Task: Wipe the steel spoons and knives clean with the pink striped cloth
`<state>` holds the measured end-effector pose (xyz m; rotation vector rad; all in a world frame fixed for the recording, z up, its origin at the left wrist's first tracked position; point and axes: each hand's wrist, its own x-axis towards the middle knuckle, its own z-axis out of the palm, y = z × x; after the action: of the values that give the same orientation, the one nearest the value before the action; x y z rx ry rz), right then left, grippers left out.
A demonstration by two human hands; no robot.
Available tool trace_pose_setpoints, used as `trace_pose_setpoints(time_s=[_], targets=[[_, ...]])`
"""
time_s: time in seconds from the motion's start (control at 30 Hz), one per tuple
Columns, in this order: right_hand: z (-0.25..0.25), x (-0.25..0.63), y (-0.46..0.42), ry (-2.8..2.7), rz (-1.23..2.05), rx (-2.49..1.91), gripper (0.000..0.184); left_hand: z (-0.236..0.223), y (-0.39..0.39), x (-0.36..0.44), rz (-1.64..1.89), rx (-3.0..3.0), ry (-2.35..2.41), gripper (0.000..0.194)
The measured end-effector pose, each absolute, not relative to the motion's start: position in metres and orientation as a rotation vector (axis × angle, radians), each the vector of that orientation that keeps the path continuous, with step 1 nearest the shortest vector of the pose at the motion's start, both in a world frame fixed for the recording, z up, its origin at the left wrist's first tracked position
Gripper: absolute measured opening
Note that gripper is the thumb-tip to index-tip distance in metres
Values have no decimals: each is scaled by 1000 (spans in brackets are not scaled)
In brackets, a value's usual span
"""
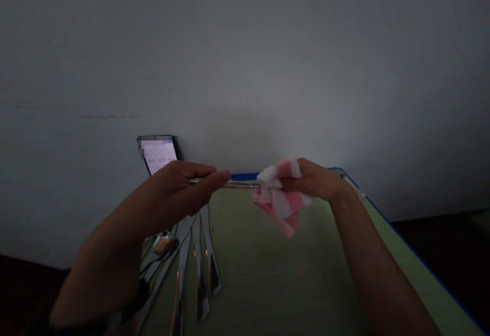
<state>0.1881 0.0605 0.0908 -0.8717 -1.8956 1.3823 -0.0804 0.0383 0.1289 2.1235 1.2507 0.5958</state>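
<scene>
Above the table, my left hand (pixel 191 185) is closed on one end of a slim, shiny piece of cutlery (pixel 242 185). It lies level between my two hands; its kind cannot be told because both ends are hidden. A pink and white striped cloth (pixel 283 198) covers its right end. The fingers of my right hand (pixel 316 177) pinch this crumpled cloth around the metal, and its loose corner hangs down. Below my left hand, several metal knives (pixel 202 274) lie fanned out with spoons (pixel 164 244), partly hidden by my forearm.
A phone (pixel 158 154) showing a timer leans against the grey wall (pixel 245 60) at the back left. The green table (pixel 268 285) has a blue edge along its back and right side. Behind my right wrist lies a thin, pale item (pixel 356 187), partly hidden.
</scene>
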Motion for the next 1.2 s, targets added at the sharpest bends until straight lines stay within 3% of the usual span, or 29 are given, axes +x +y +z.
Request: trace_pose_setpoints(time_s=[0.17, 0.43, 0.63, 1.2], targets=[[111, 187, 46, -2082, 1433, -926, 14, 130, 31, -75, 571, 1997, 1094, 42], [118, 167, 36, -2330, 1127, -926, 17, 120, 31, -43, 439, 2198, 1023, 42], [113, 170, 44, -2393, 964, -922, 21, 128, 34, -64, 441, 2253, 1040, 36], [121, 170, 37, -2390, 1168, -1177, 17, 143, 20, -70, 319, 2429, 1081, 27]])
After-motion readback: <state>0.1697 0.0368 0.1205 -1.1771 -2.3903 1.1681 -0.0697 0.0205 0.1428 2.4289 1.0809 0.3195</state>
